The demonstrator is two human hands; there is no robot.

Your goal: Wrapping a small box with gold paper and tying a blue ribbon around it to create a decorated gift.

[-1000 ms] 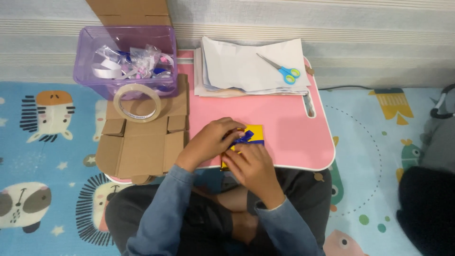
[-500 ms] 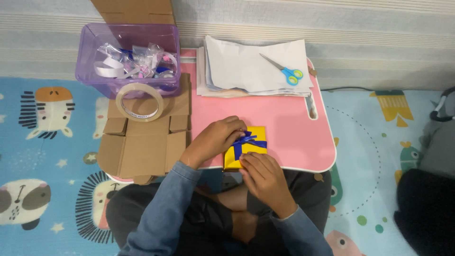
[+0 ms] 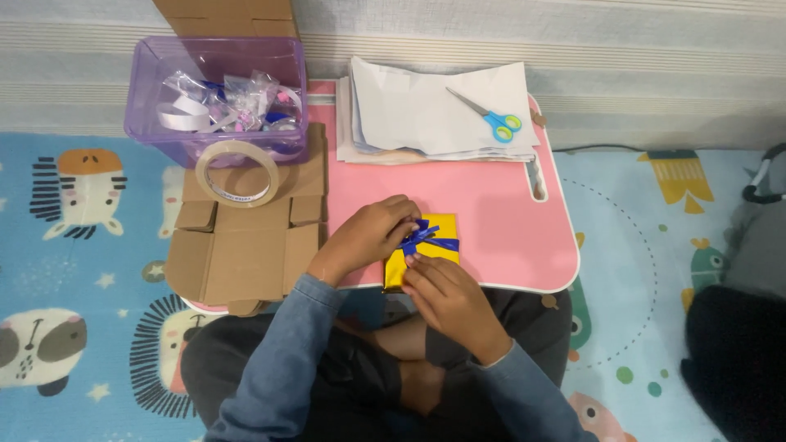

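I see the left hand [image 3: 368,233] with its fingers [image 3: 401,214] curled nearly closed, pinching at the blue ribbon bow [image 3: 422,239] on top of the yellow gift box [image 3: 438,225]. My read: that pinch keeps the knot from slipping. Exactly which strand it has I can't tell; the knuckles cover it.

Right hand [image 3: 446,295] comes in from the near side, fingers mostly flat and together, tips resting on the near part of the box top just beside the bow. Looks like it's pressing the box down so it doesn't slide on the table [image 3: 491,205]; I can't see it gripping anything.

The box sits at the near edge of the pink table, roughly centre, close over the lap, so both hands reach it with elbows tucked in.

Further out: a stack of white paper [image 3: 434,115] at the far side of the table with blue-handled scissors [image 3: 491,119] lying on top, well apart from the hands. Left of the table, a flattened cardboard box [image 3: 246,245] with a roll of clear tape [image 3: 237,173] resting on it, and beyond that a purple plastic bin [image 3: 217,65] holding ribbon scraps and small bags. All of it sits on a pale blue animal-print play mat [image 3: 74,229].
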